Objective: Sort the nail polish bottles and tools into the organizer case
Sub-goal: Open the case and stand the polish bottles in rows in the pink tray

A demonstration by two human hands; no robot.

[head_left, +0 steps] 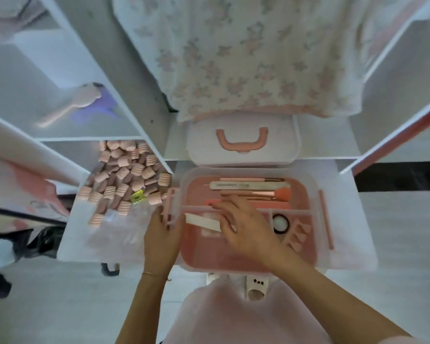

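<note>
Organizer case [315, 194] open on the counter [353, 219], tools inside. Left hand [163, 240] gripping the case's left rim, fingers curled over the edge. Right hand [243, 227] inside the case, pinching a white nail file [201, 220]. Pink bottles [127, 175] heaped left of the case.

open pink case [313, 194] (tools inside), bottles [124, 180] beside

Pink organizer case [315, 194], peach ribbed bottles [124, 175], white floral-patterned cloth [233, 58], orange-bristled brush [281, 194].
</note>
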